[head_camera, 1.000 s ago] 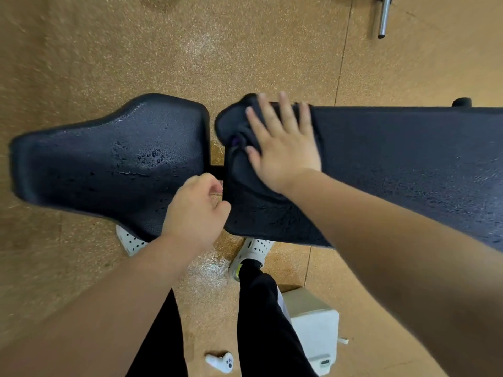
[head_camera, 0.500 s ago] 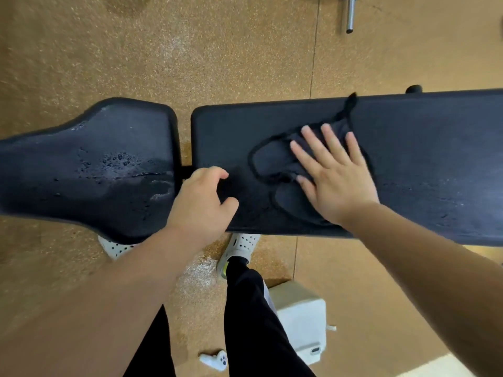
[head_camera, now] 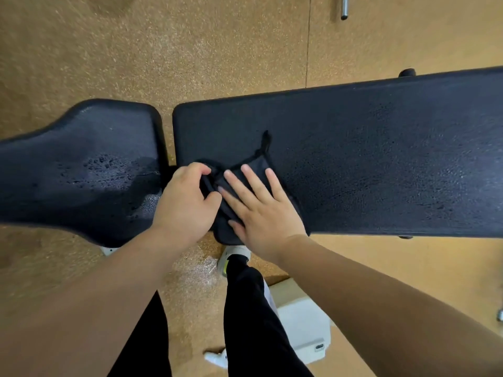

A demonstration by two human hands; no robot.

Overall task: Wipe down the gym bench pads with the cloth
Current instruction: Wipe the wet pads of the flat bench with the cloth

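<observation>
Right hand (head_camera: 265, 210) is flat, fingers spread, pressing the dark cloth (head_camera: 257, 165) onto the long back pad (head_camera: 367, 159) at its near-left corner. Left hand (head_camera: 187, 202) is curled just left of it, fingertips pinching the cloth's bunched left edge. Seat pad (head_camera: 81, 170), wet with droplets, sits left of both hands across a narrow gap.

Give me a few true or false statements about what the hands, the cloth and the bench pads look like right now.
1. The right hand lies flat, fingers spread, on the cloth. True.
2. The cloth is white. False: it is dark, like the pads.
3. The left hand pinches the cloth's edge. True.
4. The cloth lies on the seat pad. False: it lies on the long pad.
5. Droplets show on the seat pad. True.
</observation>
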